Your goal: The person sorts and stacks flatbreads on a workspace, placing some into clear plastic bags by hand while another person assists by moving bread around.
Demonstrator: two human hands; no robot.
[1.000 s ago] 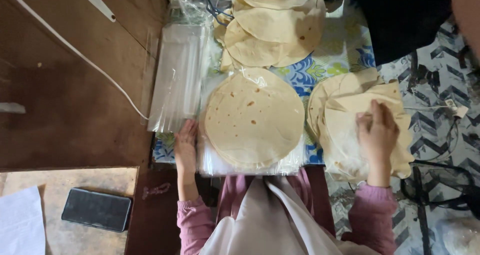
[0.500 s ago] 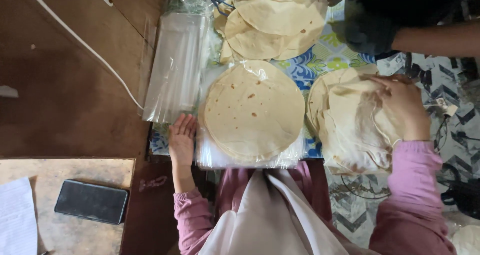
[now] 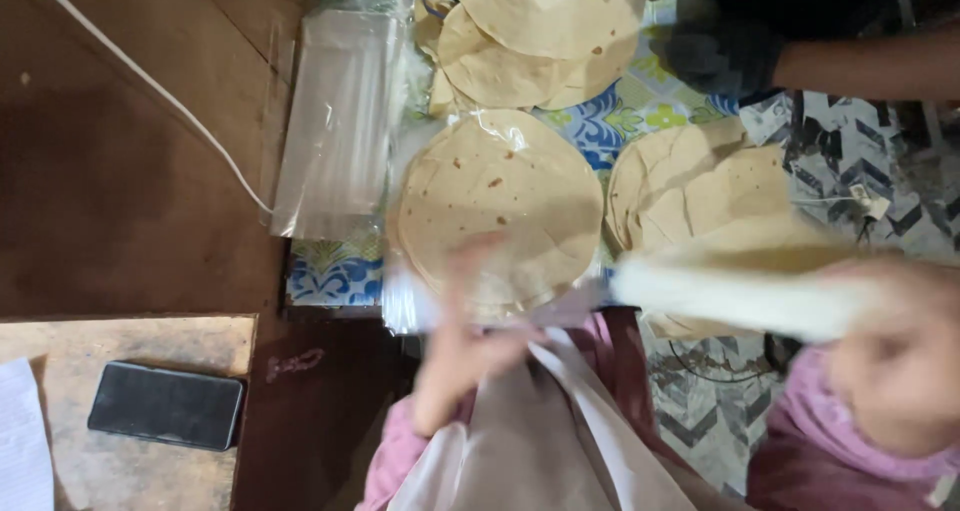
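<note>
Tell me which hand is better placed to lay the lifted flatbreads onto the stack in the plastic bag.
Probably the right hand: it grips the flatbreads beside the bagged stack. The left hand is empty.

A dark phone (image 3: 165,405) lay flat on a pale wooden board (image 3: 120,471) at the lower left, with a white sheet of paper (image 3: 22,441) just beside it at the edge. A thin white cable (image 3: 150,91) ran slantwise across the brown worktop (image 3: 110,191). A pile of clear plastic bags (image 3: 335,121) rested by the blue floral cloth (image 3: 610,121). At the far end, 1 heap of flatbreads (image 3: 545,36) sat near another person's dark-gloved hand (image 3: 715,56).
</note>
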